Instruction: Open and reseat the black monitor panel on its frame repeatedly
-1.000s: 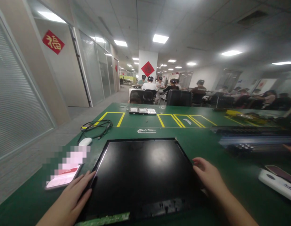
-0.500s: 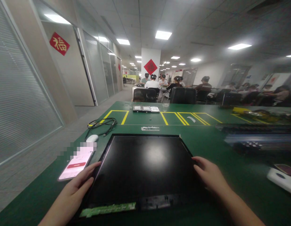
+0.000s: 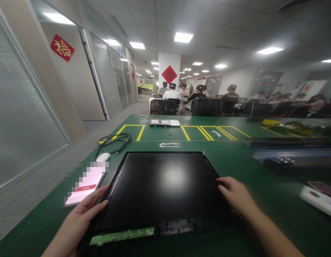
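The screen (image 3: 161, 192) is grasped at its side edges, the left by the left hand (image 3: 81, 210) and the right by the right hand (image 3: 236, 194), over the near part of the table (image 3: 208, 147); whether it is fully rested there cannot be told. A circuit board (image 3: 122, 235) is seen along its near edge. A phone (image 3: 83, 194) and mouse (image 3: 103, 157) are laid to its left, and three drives (image 3: 164, 122) are lined up beyond.

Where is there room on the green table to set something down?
Bare table shows between the panel, right hand and blurred blue item, and between the right hand and white object. The left side is crowded: left hand, phone, mouse, cable.
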`<state>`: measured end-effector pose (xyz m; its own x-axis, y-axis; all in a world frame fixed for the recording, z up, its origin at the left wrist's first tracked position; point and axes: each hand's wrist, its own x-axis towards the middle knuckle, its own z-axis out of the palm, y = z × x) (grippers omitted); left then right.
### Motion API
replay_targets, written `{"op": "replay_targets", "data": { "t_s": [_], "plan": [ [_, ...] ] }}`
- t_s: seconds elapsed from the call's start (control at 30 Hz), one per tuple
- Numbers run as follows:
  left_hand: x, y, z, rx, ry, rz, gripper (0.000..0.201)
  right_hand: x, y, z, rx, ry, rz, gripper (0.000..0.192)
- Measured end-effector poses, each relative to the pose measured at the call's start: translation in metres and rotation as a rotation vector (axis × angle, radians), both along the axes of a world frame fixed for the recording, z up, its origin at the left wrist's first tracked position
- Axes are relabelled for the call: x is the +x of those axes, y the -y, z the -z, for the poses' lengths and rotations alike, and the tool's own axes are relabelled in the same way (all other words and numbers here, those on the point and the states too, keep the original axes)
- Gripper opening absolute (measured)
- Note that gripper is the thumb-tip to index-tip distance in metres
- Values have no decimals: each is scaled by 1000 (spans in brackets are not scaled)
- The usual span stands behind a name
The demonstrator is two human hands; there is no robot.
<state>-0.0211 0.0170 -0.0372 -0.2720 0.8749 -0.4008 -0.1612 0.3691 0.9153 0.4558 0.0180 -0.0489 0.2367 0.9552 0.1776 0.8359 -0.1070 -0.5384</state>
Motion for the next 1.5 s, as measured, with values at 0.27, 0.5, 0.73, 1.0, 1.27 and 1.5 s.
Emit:
{"op": "replay_targets", "data": {
  "t_s": [0.27, 0.5, 0.73, 1.0, 1.27, 1.5],
  "plan": [
    [3, -2, -2, -26, 120, -43, 51, 0, 0, -1, -21, 24, -22, 37],
    [12, 4, -10, 7, 160, 18, 63, 2, -2, 4, -18, 56, -36, 37],
    [22, 11, -21, 23, 133, 21, 80, 1, -1, 2, -44, 66, -33, 37],
    [16, 8, -16, -42, 194, 23, 78, 1, -2, 5, -49, 72, -41, 39],
    [22, 12, -31, -57, 201, -4, 64, 4, -2, 6, -41, 73, -33, 40],
    [23, 16, -40, -81, 184, 18, 45, 8, -5, 11, -9, 86, -53, 40]
  ]
}}
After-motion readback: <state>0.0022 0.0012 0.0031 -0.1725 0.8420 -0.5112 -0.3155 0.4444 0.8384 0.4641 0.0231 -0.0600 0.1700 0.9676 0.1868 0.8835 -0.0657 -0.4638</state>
